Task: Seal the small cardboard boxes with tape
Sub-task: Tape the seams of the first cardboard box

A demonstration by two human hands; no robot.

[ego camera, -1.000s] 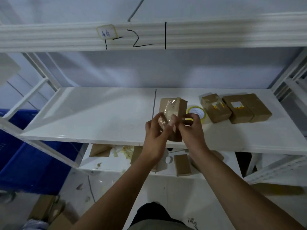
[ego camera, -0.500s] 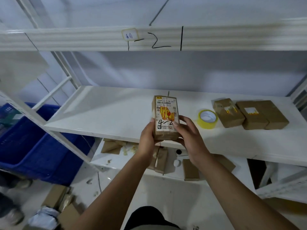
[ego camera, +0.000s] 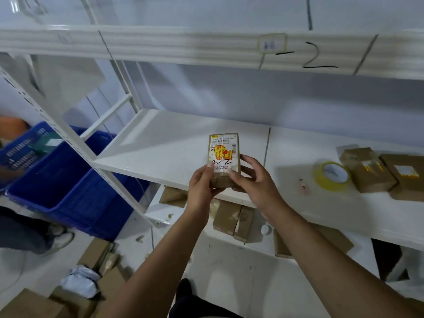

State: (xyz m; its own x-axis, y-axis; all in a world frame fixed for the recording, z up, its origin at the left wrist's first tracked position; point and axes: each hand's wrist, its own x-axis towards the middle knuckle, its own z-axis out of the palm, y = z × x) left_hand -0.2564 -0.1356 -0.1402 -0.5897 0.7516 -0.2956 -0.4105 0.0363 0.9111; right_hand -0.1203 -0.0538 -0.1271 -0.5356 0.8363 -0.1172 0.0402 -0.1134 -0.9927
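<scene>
So the person had one small cardboard box (ego camera: 223, 161) held up on end right in the middle of the view, over the front edge of the white shelf (ego camera: 174, 152), label side facing the camera. Both the left hand (ego camera: 202, 187) and the right hand (ego camera: 254, 182) had their fingers curled round its lower end, thumbs pressed on the front face. Looked like the smoothing-down or checking bit on this box rather than laying fresh tape, though whether the bottom flap was fully sealed couldn't be told. Next move probably called for either a reach to 3 o'clock for the yellow tape roll (ego camera: 332, 176) lying flat on the shelf, or parking this box by the two brown boxes (ego camera: 367, 171) just past the roll. Either way one hand would need to let go while the other kept hold. As for writing: the box carried a shipping label with a barcode and a row of digits too blurry to trust, a yellow-and-red graphic, and black marker strokes ending in what read like a "2". Up at 1 o'clock the upper beam (ego camera: 206, 44) had a big hand-drawn "2" (ego camera: 314, 58) beside a small sticker (ego camera: 271, 43), unreadable
</scene>
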